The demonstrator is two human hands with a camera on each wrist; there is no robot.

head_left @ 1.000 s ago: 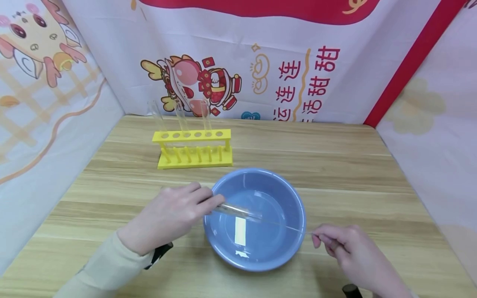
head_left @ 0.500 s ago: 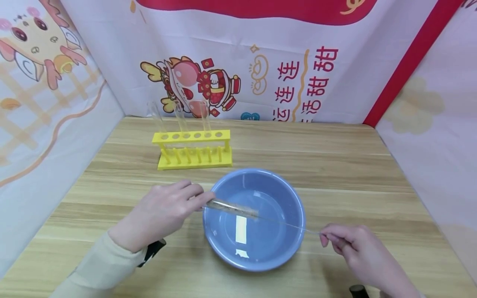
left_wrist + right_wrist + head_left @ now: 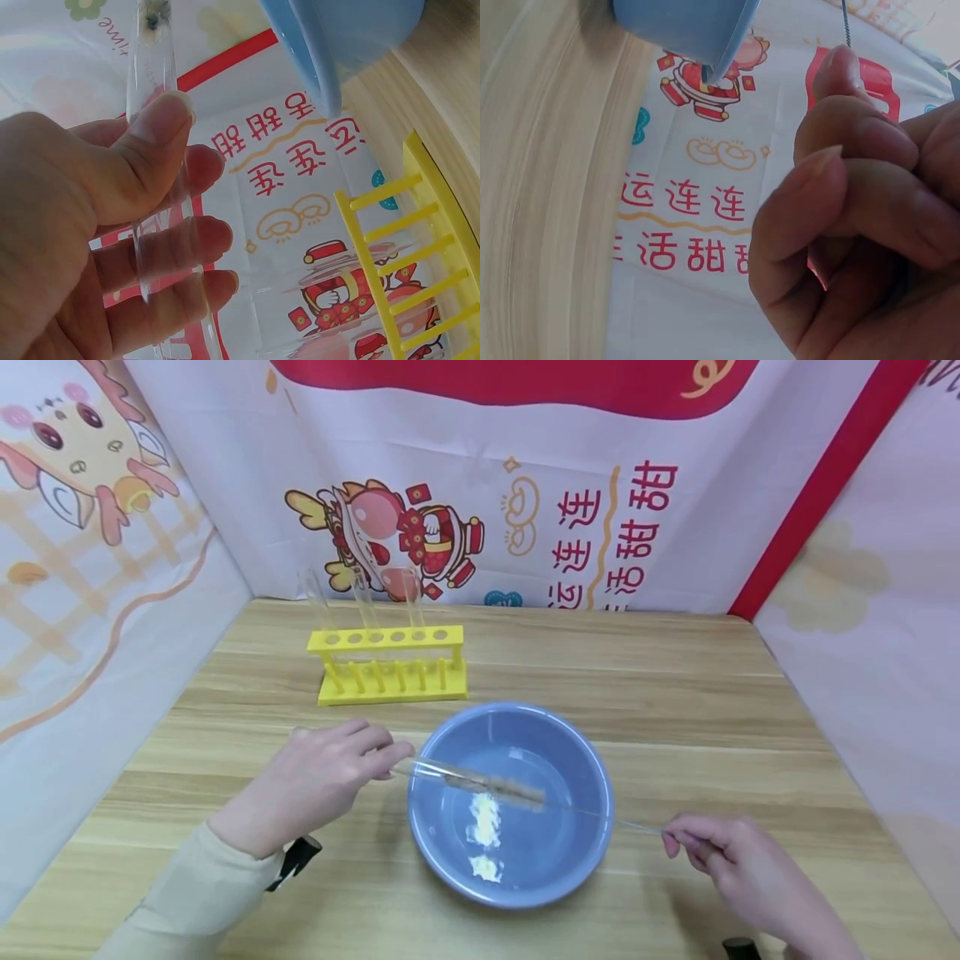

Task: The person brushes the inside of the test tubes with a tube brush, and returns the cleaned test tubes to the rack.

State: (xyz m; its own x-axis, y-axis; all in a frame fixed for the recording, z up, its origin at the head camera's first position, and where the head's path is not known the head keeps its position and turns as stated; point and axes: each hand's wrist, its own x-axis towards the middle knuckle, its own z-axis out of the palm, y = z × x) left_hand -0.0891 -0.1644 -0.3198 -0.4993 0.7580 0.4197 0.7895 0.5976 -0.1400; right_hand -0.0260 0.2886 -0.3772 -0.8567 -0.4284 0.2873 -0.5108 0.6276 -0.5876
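A clear glass test tube (image 3: 429, 768) lies nearly level over the blue basin (image 3: 581, 760). My left hand (image 3: 318, 777) grips its closed end, with thumb and fingers round the glass in the left wrist view. Part of the pale bristle head of a test tube brush (image 3: 523, 792) sits inside the tube, and the rest sticks out of its mouth. To the right of the basin, my right hand (image 3: 738, 860) pinches the end of the brush's thin twisted wire (image 3: 847, 22). The fingers of that hand are curled in.
Behind the basin stands a yellow test tube rack (image 3: 393, 692) with three clear test tubes (image 3: 366, 606) upright in it. Printed cloth (image 3: 570, 435) hangs at the back and both sides of the wooden table (image 3: 675, 693).
My left hand has drawn left with the tube, and my right hand has moved right with the wire. More of the bristle head now shows outside the tube mouth.
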